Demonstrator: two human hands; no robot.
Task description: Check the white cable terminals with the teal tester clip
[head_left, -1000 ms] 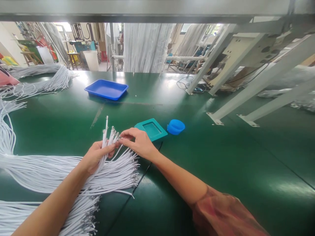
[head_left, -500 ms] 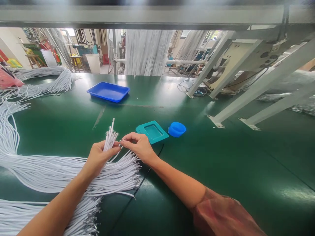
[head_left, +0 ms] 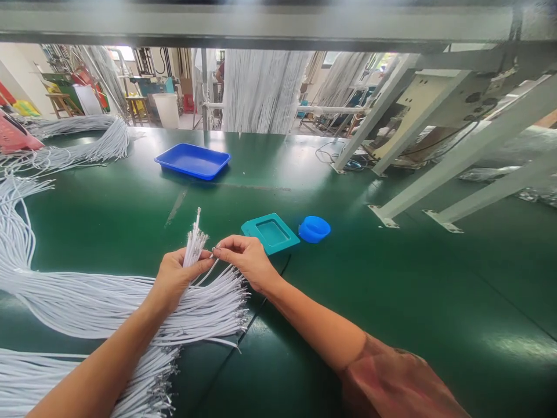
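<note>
White cords (head_left: 78,302) lie fanned across the green bench (head_left: 391,302) well left of the teal tray (head_left: 270,232), their metal-tipped ends pointing toward it. Just left of that tray, the left hand (head_left: 174,278) is closed in a fist around a bunch (head_left: 194,244) of cord ends that stands upright out of its grip, one end poking higher than the rest. Between the bunch and the tray, the right hand (head_left: 243,261) has thumb and forefinger pinched tight on the tip of a single cord (head_left: 208,268), held right beside the bunch, with the other fingers curled.

The step in hand looks like adding loose ends one by one to the held bunch. Judging from this, the next move calls for a fine pinch that brings the tip level with the others, while the left hand loosens only enough to take it in.

A small blue bowl (head_left: 314,229) sits just right of the tray, and a blue bin (head_left: 192,161) lies well behind it. Farther right, white frame legs (head_left: 383,212) stand on the bench, well apart from both hands. The bench is open in front of and to the right of the tray. A thin black cable (head_left: 261,299) runs under the right forearm, near the spread tips, and could snag.
</note>
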